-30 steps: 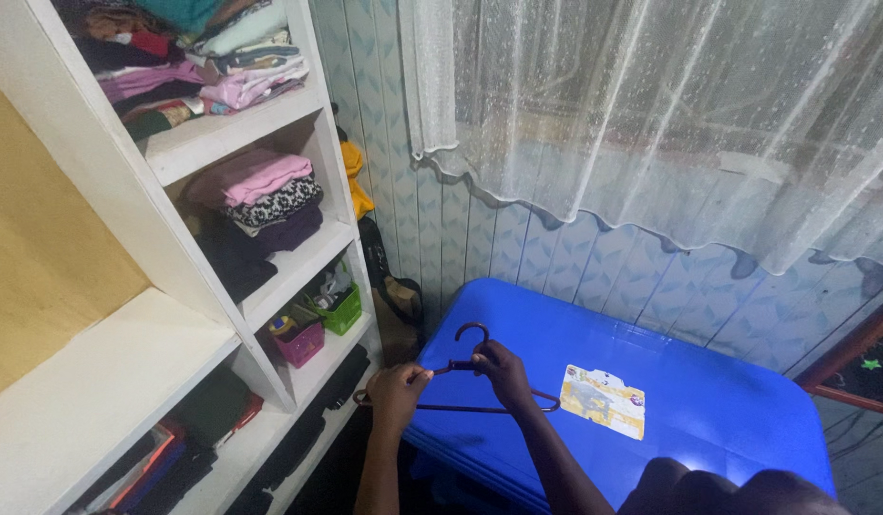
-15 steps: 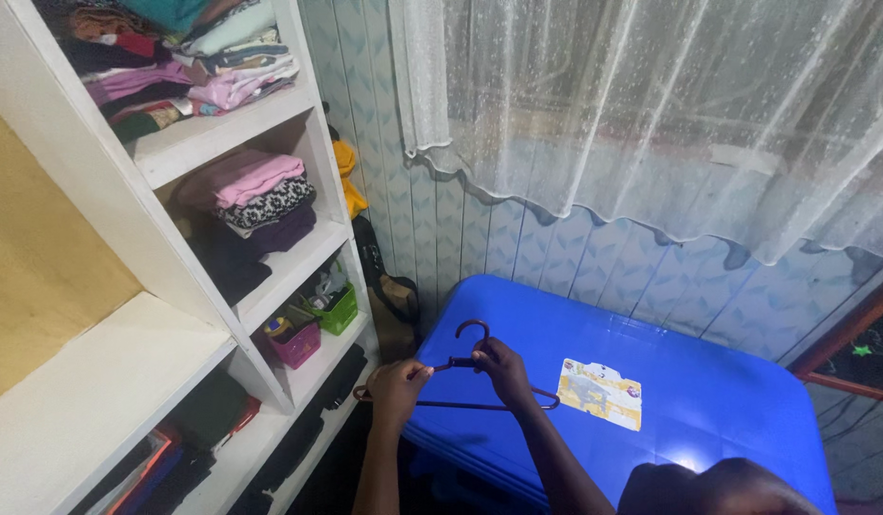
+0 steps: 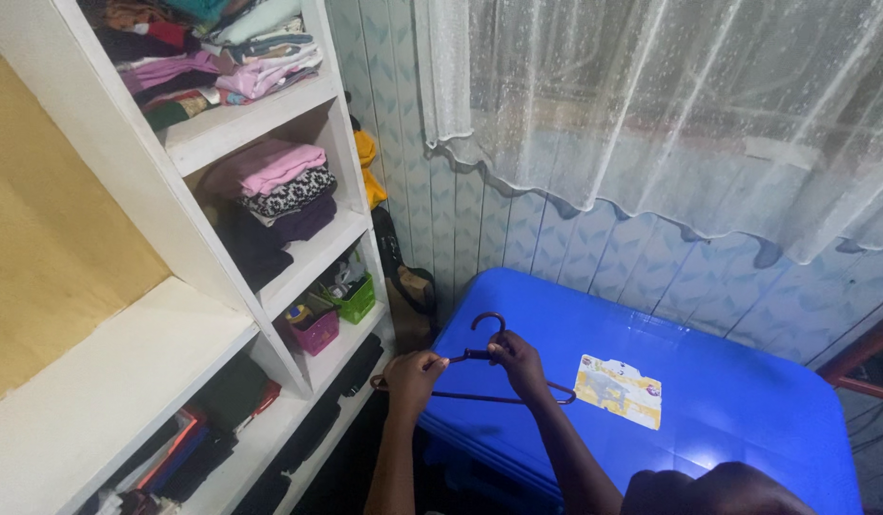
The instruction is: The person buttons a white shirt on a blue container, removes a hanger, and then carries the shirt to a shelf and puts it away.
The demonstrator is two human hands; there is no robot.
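A dark plastic clothes hanger (image 3: 486, 327) lies over the near left corner of a big blue plastic box lid (image 3: 708, 391). My left hand (image 3: 411, 378) grips the hanger's left arm, just off the lid's edge. My right hand (image 3: 521, 365) holds it near the neck, below the hook, resting on the lid. Both hands are closed around the hanger.
A yellow and white paper label (image 3: 621, 390) is stuck on the lid to the right of my hands. White shelves (image 3: 303, 262) on the left hold folded clothes (image 3: 275, 186), a pink basket (image 3: 313, 330) and a green basket (image 3: 356, 300). A lace curtain (image 3: 670, 105) hangs over the tiled wall behind.
The view has shifted slightly, so hands and hanger sit a little right and up in the picture. The hands keep the same grip on the hanger.
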